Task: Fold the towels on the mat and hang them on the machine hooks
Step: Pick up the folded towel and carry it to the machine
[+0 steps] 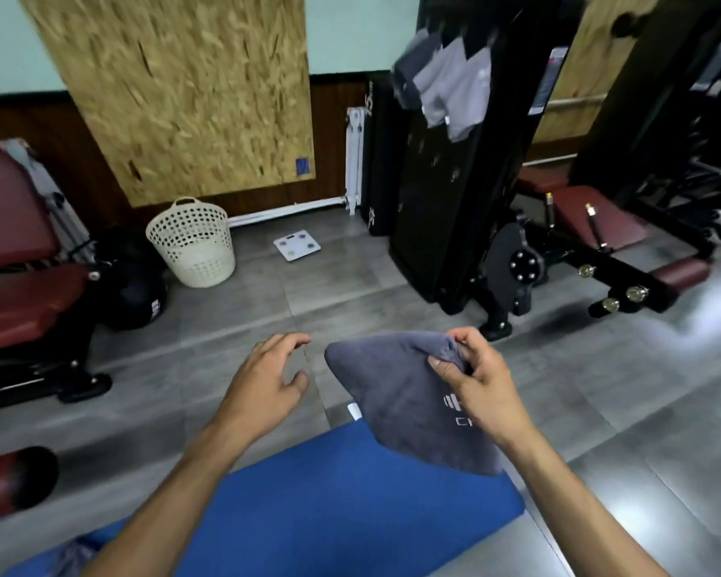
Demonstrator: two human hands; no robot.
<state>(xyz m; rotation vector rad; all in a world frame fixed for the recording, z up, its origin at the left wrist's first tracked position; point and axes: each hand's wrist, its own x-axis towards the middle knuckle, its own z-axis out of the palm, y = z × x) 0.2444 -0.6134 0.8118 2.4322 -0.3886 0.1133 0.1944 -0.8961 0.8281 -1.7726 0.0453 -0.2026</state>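
Note:
My right hand pinches the top corner of a folded dark grey towel with a white logo, holding it in the air above the far end of the blue mat. My left hand hovers just left of the towel, fingers loosely spread, holding nothing. Several grey towels hang high on the black machine ahead and to the right. A bit of grey cloth shows at the mat's near left edge.
A white perforated basket stands by the wall at left, with a white scale on the floor beside it. Red padded benches sit at left, and another bench at right behind the machine. The floor is grey tile.

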